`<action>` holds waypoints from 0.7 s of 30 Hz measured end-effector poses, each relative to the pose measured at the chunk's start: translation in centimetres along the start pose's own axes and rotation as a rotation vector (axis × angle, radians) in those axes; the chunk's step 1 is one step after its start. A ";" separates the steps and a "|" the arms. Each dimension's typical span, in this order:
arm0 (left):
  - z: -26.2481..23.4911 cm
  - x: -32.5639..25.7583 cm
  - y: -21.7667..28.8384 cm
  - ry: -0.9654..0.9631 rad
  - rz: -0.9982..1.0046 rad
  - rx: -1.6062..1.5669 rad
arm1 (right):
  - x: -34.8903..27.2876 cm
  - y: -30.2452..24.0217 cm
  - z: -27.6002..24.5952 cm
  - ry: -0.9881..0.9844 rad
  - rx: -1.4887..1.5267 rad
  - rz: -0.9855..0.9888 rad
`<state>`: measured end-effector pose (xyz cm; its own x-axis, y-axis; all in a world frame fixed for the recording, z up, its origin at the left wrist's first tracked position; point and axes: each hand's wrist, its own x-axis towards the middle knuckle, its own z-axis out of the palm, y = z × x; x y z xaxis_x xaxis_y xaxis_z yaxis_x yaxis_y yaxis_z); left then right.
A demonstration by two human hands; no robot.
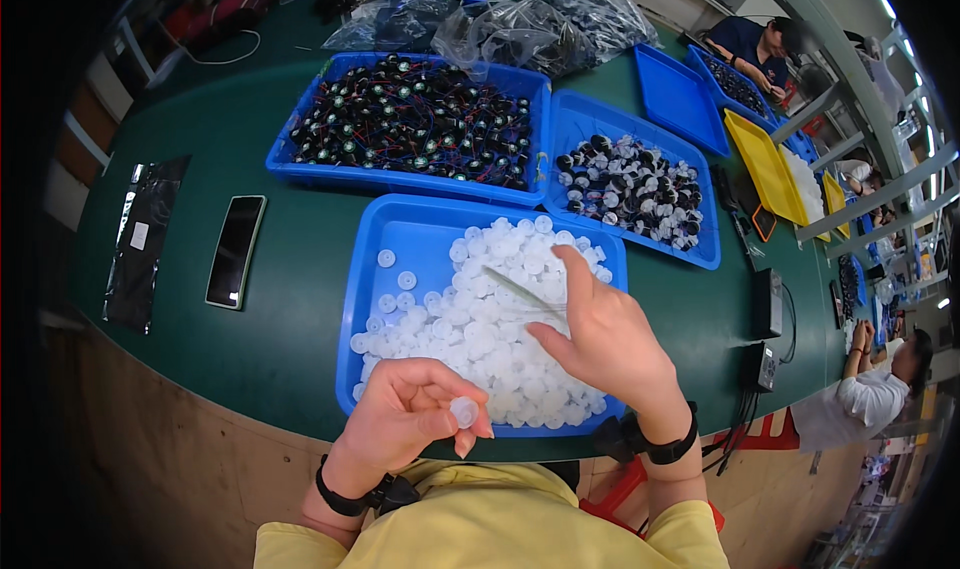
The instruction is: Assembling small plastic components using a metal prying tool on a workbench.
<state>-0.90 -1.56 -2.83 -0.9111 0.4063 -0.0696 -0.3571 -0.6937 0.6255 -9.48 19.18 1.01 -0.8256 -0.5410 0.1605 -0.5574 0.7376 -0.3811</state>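
From where I stand, the broad dark-green tabletop (285,279) looks crowded. Its nearest load, a shallow blue plastic tray (390,224) heaped with small translucent white plastic caps (490,359), sits close to the worker's edge; a forearm nudge could tip caps off the pile, which reaches the right-hand rim. Behind it, a blue plastic tray (400,182) brims with black round parts trailing red and blue wires (400,119); lifting one might drag out tangled neighbours. The blue plastic tray at the right (580,119) holds black parts with whitish pieces among them, and stray caps could get mixed in there.

The right hand (610,339) hovers over the heap, thumb and forefinger apart, a slim greyish tool (515,285), perhaps tweezers, between them. I can't tell how firmly it's held; a loose grip could let it drop. The left hand (405,414) pinches one small translucent round cap (463,411) by the tray's front rim; squeezed too hard, that smooth piece could shoot floorward.
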 end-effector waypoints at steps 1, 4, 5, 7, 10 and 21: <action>0.0 0.0 0.1 0.013 -0.003 0.029 | 0.0 0.0 -0.1 0.021 0.041 -0.037; -0.3 0.0 0.1 0.050 -0.007 0.016 | -0.7 -0.2 -0.2 -0.028 0.171 -0.024; -0.5 0.1 0.0 0.041 -0.004 0.007 | -1.0 -0.3 -0.2 -0.063 0.216 0.001; -0.8 0.1 -0.2 0.028 -0.001 -0.016 | -1.5 -1.0 -0.4 -0.066 0.266 -0.005; -0.7 0.2 -0.2 -0.009 0.002 -0.009 | -2.1 -1.5 -0.6 -0.022 0.322 -0.047; 0.2 0.6 -0.5 -0.107 0.004 -0.199 | -4.1 -3.6 -0.8 0.035 0.702 -0.216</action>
<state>-1.25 -0.80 -3.04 -0.8895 0.4564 0.0221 -0.3966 -0.7951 0.4589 -4.09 19.07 2.48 -0.7129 -0.6227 0.3225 -0.5299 0.1771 -0.8294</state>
